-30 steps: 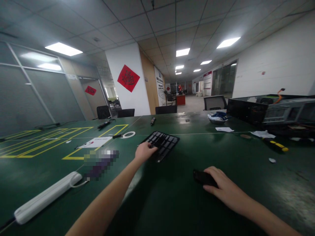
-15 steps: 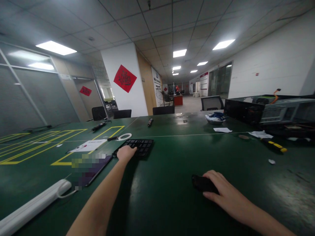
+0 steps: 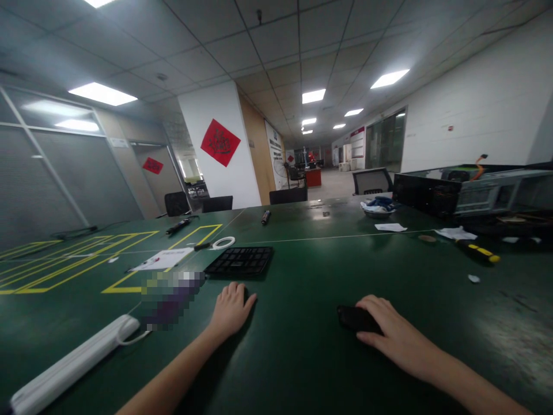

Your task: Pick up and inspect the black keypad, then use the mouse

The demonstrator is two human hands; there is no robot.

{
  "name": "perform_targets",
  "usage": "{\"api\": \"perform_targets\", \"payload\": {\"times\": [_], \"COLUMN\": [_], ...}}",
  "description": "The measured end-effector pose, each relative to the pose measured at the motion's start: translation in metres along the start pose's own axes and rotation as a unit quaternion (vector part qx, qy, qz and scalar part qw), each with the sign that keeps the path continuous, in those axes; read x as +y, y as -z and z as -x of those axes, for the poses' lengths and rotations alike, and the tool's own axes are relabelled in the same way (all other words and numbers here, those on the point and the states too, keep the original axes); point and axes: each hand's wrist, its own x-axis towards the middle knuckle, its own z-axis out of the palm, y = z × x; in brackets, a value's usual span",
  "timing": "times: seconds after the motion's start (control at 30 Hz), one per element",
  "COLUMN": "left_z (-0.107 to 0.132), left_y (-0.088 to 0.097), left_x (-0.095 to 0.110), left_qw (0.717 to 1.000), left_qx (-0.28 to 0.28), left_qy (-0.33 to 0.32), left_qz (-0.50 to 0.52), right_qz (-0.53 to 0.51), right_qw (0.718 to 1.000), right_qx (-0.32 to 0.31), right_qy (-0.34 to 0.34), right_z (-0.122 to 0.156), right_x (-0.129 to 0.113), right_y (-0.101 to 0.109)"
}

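My left hand (image 3: 231, 311) rests palm down on the green tabletop with its thumb held away from the fingers; it is open and nothing shows in it. Just beyond its fingertips lies a flat black tray (image 3: 240, 261) divided into a grid of small compartments, apart from the hand. On the right, my right hand (image 3: 391, 331) grips a small black oblong object (image 3: 356, 319) between thumb and fingers, low over or on the table. Its exact kind cannot be made out, and its near end is hidden by the hand.
A white power strip-like bar (image 3: 73, 364) lies at the left front, beside a blurred purple item (image 3: 173, 302). Behind are a paper sheet (image 3: 163, 259) and a white ring (image 3: 224, 242). At right stand an opened computer case (image 3: 427, 195) and a yellow-black screwdriver (image 3: 479, 251).
My left hand has come off the black tray and drawn back towards me, onto the table. The right hand keeps the black object in nearly the same place. The view has shifted slightly.
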Motion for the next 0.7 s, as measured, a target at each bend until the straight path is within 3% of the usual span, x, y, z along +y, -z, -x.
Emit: {"api": "perform_targets", "payload": {"times": [0.1, 0.2, 0.27, 0.33, 0.4, 0.47, 0.57, 0.63, 0.7], "left_z": [0.001, 0.004, 0.006, 0.011, 0.020, 0.035, 0.062, 0.075, 0.078], "left_y": [0.005, 0.009, 0.013, 0.019, 0.029, 0.041, 0.058, 0.063, 0.062], "left_x": [0.005, 0.007, 0.009, 0.016, 0.031, 0.051, 0.083, 0.097, 0.102], "left_qw": [1.000, 0.996, 0.989, 0.984, 0.981, 0.969, 0.919, 0.892, 0.897], "left_qx": [0.016, 0.086, 0.128, 0.132, 0.092, 0.016, -0.105, -0.134, -0.108], "left_qy": [-0.002, -0.032, -0.074, -0.118, -0.164, -0.227, -0.342, -0.390, -0.386], "left_qz": [-0.009, -0.018, -0.015, 0.003, 0.041, 0.096, 0.168, 0.186, 0.188], "right_qz": [0.000, 0.064, 0.149, 0.241, 0.302, 0.318, 0.303, 0.293, 0.294], "right_qw": [1.000, 0.989, 0.963, 0.928, 0.901, 0.889, 0.892, 0.892, 0.887], "right_qx": [0.025, 0.128, 0.215, 0.265, 0.271, 0.256, 0.217, 0.194, 0.184], "right_qy": [0.000, -0.021, -0.057, -0.100, -0.155, -0.206, -0.257, -0.284, -0.304], "right_z": [-0.003, -0.008, -0.008, -0.007, -0.004, -0.001, -0.001, -0.002, -0.004], "right_x": [0.007, 0.025, 0.044, 0.066, 0.087, 0.102, 0.112, 0.113, 0.113], "right_y": [0.006, 0.026, 0.045, 0.062, 0.073, 0.078, 0.077, 0.074, 0.071]}}
